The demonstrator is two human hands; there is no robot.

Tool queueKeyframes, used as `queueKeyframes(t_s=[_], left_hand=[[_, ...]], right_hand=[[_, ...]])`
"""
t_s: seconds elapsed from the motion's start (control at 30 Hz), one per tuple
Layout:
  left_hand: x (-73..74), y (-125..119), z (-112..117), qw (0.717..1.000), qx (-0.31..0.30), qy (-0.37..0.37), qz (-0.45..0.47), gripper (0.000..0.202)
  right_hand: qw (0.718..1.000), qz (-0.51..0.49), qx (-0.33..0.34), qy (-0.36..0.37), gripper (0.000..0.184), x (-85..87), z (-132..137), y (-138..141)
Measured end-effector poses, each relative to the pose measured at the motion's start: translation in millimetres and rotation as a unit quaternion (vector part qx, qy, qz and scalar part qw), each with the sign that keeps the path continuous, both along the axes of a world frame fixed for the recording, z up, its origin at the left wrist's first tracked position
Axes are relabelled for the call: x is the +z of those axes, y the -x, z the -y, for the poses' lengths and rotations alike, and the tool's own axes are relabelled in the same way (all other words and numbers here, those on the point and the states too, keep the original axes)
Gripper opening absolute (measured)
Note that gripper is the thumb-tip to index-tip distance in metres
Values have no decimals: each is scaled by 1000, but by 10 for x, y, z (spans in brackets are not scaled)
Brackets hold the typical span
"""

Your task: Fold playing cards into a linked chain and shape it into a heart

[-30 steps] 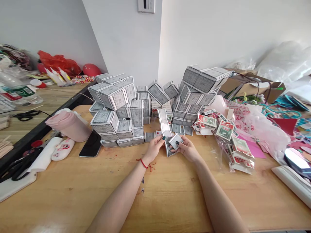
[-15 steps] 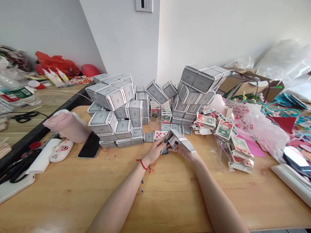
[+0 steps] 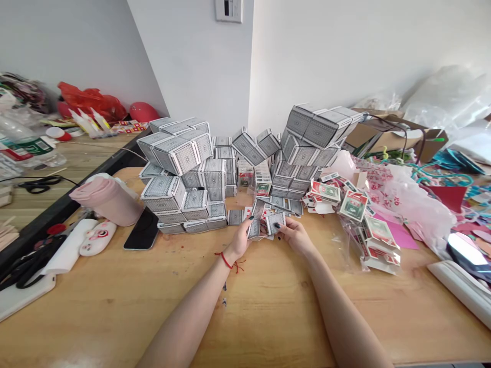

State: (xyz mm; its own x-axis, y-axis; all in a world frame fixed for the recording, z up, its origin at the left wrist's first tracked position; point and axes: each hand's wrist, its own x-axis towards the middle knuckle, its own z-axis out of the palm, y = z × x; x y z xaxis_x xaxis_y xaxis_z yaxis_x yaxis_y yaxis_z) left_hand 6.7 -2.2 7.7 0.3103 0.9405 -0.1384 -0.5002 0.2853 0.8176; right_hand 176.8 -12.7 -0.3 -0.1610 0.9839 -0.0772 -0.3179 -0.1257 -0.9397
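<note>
Both hands meet low over the middle of the table, around folded playing cards with grey patterned backs. My left hand (image 3: 241, 240) is closed on a folded playing card (image 3: 256, 220) that stands at a slant. Between thumb and fingers, my right hand (image 3: 295, 234) pinches another playing card (image 3: 275, 223), close beside the first. Whether the two pieces are joined, I cannot tell. Just behind the hands lie loose cards (image 3: 282, 204), some face up with red pips. Card boxes are piled beyond in a left stack (image 3: 184, 176) and a right stack (image 3: 307, 148).
Torn red-and-green card boxes (image 3: 355, 204) and a plastic bag (image 3: 414, 199) lie to the right. On the left are a phone (image 3: 141, 231), a pink rolled cloth (image 3: 105, 197), a white mouse-shaped object (image 3: 97, 236) and black scissors (image 3: 23, 266). Two joined boxes (image 3: 255, 145) bridge the gap between stacks.
The folded card piece that lay across my right palm is no longer there. My right hand has turned and now pinches a card at its edge. The left hand has shifted slightly left.
</note>
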Motion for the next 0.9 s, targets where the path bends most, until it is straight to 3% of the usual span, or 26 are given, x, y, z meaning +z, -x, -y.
queueKeyframes(t_s=[0.1, 0.33, 0.67, 0.9], left_hand=[[28, 14, 8, 999, -37, 12, 27, 40], [88, 15, 15, 999, -20, -19, 36, 41], [43, 26, 7, 998, -42, -4, 44, 43], [-21, 26, -22, 1000, -12, 3, 20, 44]], right_hand=[[1000, 3, 8, 0, 21, -25, 2, -17], [999, 41, 11, -2, 28, -19, -4, -18], [999, 48, -12, -17, 24, -31, -2, -59], [998, 51, 40, -12, 23, -52, 16, -15]])
